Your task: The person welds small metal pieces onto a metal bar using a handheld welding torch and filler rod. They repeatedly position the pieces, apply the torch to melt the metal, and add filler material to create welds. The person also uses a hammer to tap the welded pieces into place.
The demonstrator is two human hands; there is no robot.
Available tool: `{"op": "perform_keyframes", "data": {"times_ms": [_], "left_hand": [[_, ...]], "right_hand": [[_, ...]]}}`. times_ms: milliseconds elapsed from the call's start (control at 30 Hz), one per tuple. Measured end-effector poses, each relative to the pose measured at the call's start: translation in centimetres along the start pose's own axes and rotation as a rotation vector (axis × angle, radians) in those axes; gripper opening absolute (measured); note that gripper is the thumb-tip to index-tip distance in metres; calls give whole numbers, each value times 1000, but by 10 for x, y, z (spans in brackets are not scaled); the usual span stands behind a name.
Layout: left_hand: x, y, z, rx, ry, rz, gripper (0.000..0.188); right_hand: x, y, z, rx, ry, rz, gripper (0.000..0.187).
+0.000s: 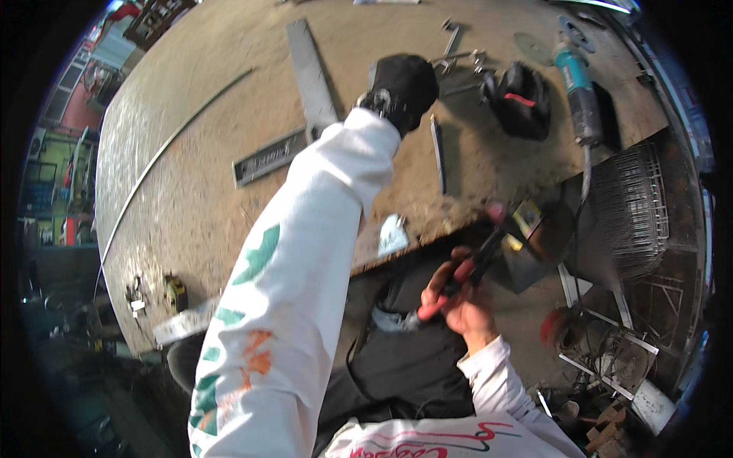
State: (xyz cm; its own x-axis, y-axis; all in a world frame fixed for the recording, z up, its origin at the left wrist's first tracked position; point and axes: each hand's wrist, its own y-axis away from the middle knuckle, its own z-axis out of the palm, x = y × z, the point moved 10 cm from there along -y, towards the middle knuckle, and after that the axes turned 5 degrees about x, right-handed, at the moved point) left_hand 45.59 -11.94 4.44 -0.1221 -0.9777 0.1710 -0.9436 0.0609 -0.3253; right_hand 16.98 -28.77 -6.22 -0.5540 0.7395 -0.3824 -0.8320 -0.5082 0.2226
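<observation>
My left hand (405, 88), in a black glove, reaches far over the workbench (214, 99). A grey edge shows beside it, but the fingers are mostly hidden by the glove's back and I cannot tell whether they grip it. Left of the glove lies a flat grey metal bar (311, 72), which meets a dark bar with a recessed face (269, 156) at an angle. Closer in, my bare right hand (466, 309) is wrapped round a red-and-black handled tool (456, 284), held off the bench's near edge. The tool's far end is blurred.
Right of the glove lie a thin dark rod (437, 155), a black cloth item with a red stripe (522, 99) and a teal angle grinder (574, 80) with its cord. A wire rack (634, 206) stands right. A long curved strip (164, 149) and a tape measure (175, 292) lie left.
</observation>
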Motion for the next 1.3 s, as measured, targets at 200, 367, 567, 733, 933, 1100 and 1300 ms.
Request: {"op": "perform_keyframes", "data": {"times_ms": [200, 367, 567, 733, 933, 1100, 1300], "left_hand": [[-36, 38, -26, -14, 116, -46, 31], [-2, 155, -112, -32, 912, -38, 45], [39, 378, -111, -409, 1338, -376, 54], [-4, 405, -140, -250, 1591, -565, 56], [-31, 402, -168, -345, 1329, -736, 75], [-33, 402, -176, -237, 1286, -772, 81], [-38, 411, -169, -201, 1327, -732, 85]], "right_hand": [[-8, -2, 32, -24, 261, -118, 68], [-27, 8, 110, 22, 438, -307, 59], [-35, 33, 159, -185, 1085, -552, 79], [-92, 204, -73, 721, 1583, -267, 57], [17, 468, -290, 1279, 983, 421, 50], [48, 446, -284, 1166, 889, 394, 48], [47, 422, -255, 1126, 881, 355, 46]]}}
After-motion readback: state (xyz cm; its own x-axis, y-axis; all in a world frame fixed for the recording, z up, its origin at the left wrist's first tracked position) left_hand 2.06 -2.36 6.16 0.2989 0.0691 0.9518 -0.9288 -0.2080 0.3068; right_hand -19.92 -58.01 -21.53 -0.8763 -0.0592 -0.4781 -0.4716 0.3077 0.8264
